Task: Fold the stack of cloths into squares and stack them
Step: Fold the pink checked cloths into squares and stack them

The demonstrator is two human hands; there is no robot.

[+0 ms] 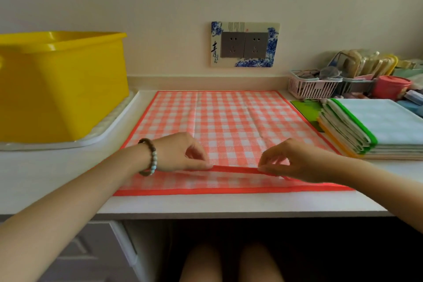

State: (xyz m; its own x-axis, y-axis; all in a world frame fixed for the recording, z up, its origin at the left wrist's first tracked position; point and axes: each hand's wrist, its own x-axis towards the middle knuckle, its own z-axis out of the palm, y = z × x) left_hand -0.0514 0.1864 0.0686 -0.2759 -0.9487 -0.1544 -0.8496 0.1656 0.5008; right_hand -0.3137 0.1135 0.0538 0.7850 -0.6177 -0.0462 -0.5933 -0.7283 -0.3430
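A red-and-white checked cloth [229,121] with a red border lies spread on the white counter. Its near part is doubled: a red-edged hem runs across just above the front border. My left hand [180,153], with a bead bracelet on the wrist, pinches that hem at its left end. My right hand [293,160] pinches the same hem at its right end. To the right a stack of cloths [370,130] with green, yellow and orange edges rests on the counter.
A large yellow tub [59,84] stands on a white tray at the left. At the back right are a pink basket [311,87], a red lidded pot [391,87] and other clutter. Wall sockets [244,44] sit behind the cloth. The counter's front edge is near my knees.
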